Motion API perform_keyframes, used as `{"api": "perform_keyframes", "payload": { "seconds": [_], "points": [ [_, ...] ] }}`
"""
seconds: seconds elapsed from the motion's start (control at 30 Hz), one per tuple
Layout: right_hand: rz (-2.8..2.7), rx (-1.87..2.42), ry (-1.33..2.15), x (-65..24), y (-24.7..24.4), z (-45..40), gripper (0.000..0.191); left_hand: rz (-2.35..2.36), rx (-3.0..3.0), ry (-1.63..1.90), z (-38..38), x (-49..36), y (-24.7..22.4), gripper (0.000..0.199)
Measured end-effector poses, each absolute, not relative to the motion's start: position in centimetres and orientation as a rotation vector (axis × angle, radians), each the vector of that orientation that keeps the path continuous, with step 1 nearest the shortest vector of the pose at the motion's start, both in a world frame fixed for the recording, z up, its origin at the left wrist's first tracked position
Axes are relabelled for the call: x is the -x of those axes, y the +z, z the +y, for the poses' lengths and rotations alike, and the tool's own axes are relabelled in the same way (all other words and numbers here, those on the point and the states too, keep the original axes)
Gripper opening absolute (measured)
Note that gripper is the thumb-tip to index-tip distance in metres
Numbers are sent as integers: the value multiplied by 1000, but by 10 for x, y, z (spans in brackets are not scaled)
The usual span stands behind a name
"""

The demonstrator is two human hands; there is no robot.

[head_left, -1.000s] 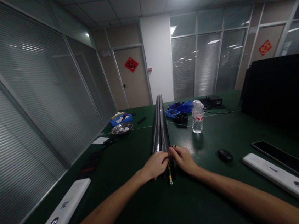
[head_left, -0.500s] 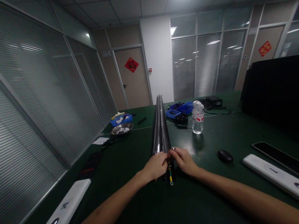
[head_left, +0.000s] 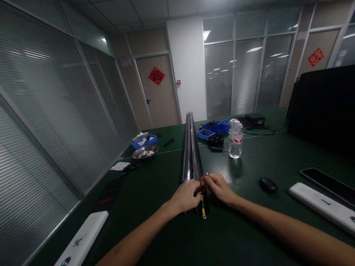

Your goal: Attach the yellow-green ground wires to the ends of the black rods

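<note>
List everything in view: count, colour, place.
Long bars: two, dark, centre
Wire: one, green-yellow, near end
Bottle: one, clear, right
Mouse: one, black, right
Flat slab: one, black, right
Packs: two, white, both sides
Baskets: several, blue, far end
Bowl: one, silver, left
Dark bulk: one, black, right edge
Small clutter: unclear, dark, far end
Table: one, green, beneath
Doors: two, beige, back
Glass panels: several, grey, left, back
Left grip: one, bare, near end
Right grip: one, bare, near end

A long, dark grey, glossy rail (head_left: 187, 151) with a lengthwise groove lies flat on the green desk (head_left: 164, 244), stretching straight away toward its far edge; the near end is partly covered. There, a short green-and-yellow wire (head_left: 202, 204) points nearer, ending in a silvery ring terminal (head_left: 204, 217); its other end is hidden.
</note>
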State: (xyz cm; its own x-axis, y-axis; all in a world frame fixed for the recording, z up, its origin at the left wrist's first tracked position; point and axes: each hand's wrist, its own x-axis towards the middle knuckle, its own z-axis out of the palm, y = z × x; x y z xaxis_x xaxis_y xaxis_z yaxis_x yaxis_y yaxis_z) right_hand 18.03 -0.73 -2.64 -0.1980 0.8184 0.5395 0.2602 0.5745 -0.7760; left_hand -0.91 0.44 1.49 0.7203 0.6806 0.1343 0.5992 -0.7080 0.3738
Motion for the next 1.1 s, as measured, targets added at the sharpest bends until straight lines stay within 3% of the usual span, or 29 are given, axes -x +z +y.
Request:
{"api": "perform_keyframes", "payload": {
  "seconds": [0.53, 0.9, 1.1],
  "points": [
    [-1937, 952, 298, -171, -25, -24, 31, 990, -2574, 388, 5, 12, 15, 18],
    [-1845, 864, 564, -181, -22, -11, 39, 991, -2622, 388, 5, 9, 14, 9],
    [-1866, 887, 499, -180, -22, -13, 38, 956, -2657, 401, 7, 8, 12, 10]
  ]
}}
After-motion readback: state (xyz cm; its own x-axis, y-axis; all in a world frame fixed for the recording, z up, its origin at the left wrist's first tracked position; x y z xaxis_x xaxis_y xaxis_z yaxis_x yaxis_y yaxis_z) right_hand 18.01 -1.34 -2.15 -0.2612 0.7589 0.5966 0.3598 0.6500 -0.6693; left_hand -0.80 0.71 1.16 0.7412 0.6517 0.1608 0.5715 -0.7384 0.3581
